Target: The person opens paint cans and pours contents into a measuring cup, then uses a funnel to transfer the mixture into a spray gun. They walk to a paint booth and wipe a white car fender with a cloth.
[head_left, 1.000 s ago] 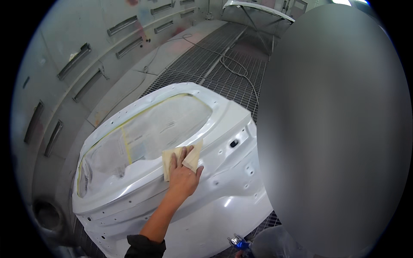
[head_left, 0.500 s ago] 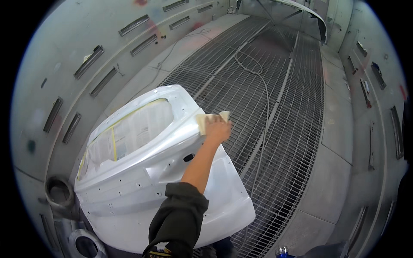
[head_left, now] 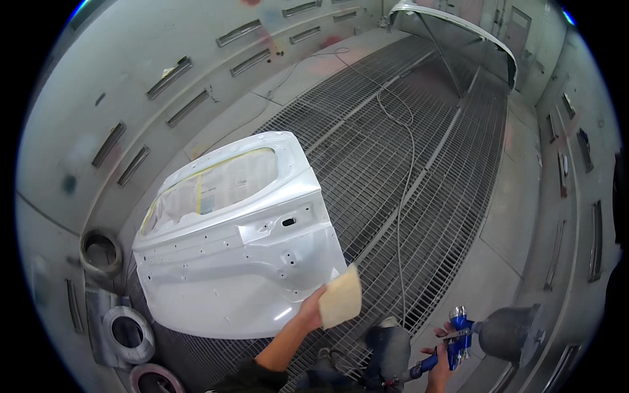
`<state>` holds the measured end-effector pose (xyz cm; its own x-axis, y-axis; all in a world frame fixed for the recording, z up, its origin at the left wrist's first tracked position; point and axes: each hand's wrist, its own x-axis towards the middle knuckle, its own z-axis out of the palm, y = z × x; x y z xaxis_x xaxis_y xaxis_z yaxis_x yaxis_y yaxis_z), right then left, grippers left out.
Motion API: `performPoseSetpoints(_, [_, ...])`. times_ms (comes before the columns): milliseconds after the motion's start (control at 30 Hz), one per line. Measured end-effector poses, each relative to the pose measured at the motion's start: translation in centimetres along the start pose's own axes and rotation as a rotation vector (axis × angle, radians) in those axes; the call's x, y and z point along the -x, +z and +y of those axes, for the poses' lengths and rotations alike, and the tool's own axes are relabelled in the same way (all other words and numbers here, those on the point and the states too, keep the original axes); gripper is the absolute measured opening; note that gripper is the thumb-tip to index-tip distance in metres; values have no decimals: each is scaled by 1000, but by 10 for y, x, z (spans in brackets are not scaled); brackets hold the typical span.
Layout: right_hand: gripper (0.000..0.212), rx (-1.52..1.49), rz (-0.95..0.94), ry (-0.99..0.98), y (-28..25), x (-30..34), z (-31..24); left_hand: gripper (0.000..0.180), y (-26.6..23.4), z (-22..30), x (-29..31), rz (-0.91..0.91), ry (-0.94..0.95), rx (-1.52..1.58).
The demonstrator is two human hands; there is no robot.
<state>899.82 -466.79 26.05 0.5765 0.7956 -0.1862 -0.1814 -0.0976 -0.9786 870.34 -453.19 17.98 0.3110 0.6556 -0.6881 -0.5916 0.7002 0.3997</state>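
A silver-white car door [head_left: 216,288] lies at the left, its window opening covered with pale masking film [head_left: 236,180] edged in yellow tape. By its near right corner, my left hand [head_left: 311,313] is closed on a flat cream tack cloth [head_left: 342,298]. The cloth hangs over that edge; whether it touches the door I cannot tell. At the lower right my right hand [head_left: 440,359] grips a blue spray gun [head_left: 460,340] by its handle. The gun's grey cup [head_left: 511,334] points to the right, well apart from the door.
Metal floor grating [head_left: 373,164] runs away from me, with a thin hose [head_left: 411,177] looped across it. Round rings [head_left: 130,334] stand at the lower left. Far off, a curved pale panel [head_left: 458,19] rests on a stand. Slotted walls [head_left: 177,118] rise on both sides.
My left hand with the cloth has come from the door's far right edge down to its near corner. The spray gun and my right hand have come into view; the view has shifted.
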Motion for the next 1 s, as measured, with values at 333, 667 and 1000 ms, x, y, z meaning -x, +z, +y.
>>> performPoseSetpoints(333, [47,58,-432,28,-30,-215,-92,51,117,-27,-30,-18,329,389])
performPoseSetpoints(667, [45,190,-778,14,70,-404,-141,48,216,22,-130,72,468,465])
performPoseSetpoints(1000, [38,232,-1027,41,309,-578,-133,44,215,197,-298,262,592,614])
